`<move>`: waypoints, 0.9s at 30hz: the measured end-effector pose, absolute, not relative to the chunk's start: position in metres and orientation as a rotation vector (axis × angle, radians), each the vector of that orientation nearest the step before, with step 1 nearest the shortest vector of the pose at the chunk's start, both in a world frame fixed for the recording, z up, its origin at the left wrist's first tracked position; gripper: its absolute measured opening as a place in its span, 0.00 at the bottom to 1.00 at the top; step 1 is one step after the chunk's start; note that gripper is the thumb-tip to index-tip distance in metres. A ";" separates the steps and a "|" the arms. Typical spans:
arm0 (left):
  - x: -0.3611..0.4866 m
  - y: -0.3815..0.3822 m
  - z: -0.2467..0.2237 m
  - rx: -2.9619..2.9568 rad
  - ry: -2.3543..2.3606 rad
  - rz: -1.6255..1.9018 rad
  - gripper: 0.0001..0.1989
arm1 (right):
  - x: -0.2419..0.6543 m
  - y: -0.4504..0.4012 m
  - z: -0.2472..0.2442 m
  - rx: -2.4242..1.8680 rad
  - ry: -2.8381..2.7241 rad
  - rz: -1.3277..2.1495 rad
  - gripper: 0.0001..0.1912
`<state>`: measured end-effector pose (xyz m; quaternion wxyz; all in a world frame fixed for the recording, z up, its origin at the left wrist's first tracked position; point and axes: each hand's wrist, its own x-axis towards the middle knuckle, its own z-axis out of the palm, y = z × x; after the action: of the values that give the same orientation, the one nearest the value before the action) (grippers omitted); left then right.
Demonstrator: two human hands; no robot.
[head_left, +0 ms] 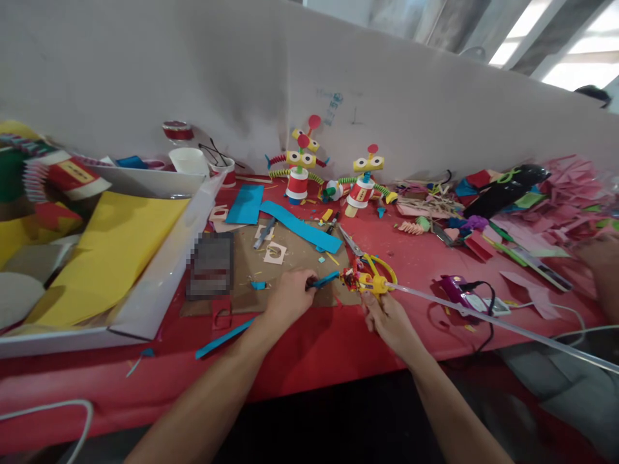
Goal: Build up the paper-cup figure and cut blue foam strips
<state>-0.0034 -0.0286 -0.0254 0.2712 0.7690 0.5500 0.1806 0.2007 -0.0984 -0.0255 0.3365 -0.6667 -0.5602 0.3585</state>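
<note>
My left hand point(291, 293) pinches a narrow blue paper strip point(325, 280) above the brown cardboard point(251, 258). The strip's right end points at the nozzle of a yellow glue gun point(371, 282). Below the gun, my right hand point(387, 316) has its fingers at the handle; a long clear glue stick point(449, 300) sticks out of the gun's back to the right. Scissors point(351, 241) with yellow handles lie just behind the gun. Two blue paper pieces point(302, 227) point(245, 204) and a grey pen point(264, 233) rest behind my left hand.
Paper-cup figures point(297, 185) stand at the back. A white box point(178, 238) with yellow paper is at the left. At the right are a purple device point(457, 291) with cables, pink paper scraps point(568, 193) and another person's arm point(599, 264).
</note>
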 end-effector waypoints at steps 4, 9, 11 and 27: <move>-0.004 -0.029 -0.023 2.072 1.483 0.480 0.10 | 0.201 -0.098 -0.027 -1.766 -1.483 0.922 0.20; -0.010 -0.028 -0.018 2.082 1.366 0.466 0.15 | 0.201 -0.095 -0.021 -1.794 -1.514 0.923 0.19; -0.012 -0.027 -0.018 2.065 1.359 0.453 0.17 | 0.200 -0.095 -0.019 -1.804 -1.547 0.911 0.19; -0.012 -0.027 -0.019 2.083 1.368 0.478 0.15 | 0.186 -0.101 -0.014 -1.794 -1.700 0.847 0.20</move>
<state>-0.0125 -0.0269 -0.0191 0.2974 0.7837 0.5148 0.1797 0.1862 -0.1010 -0.0140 0.2614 -0.6629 -0.6280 0.3129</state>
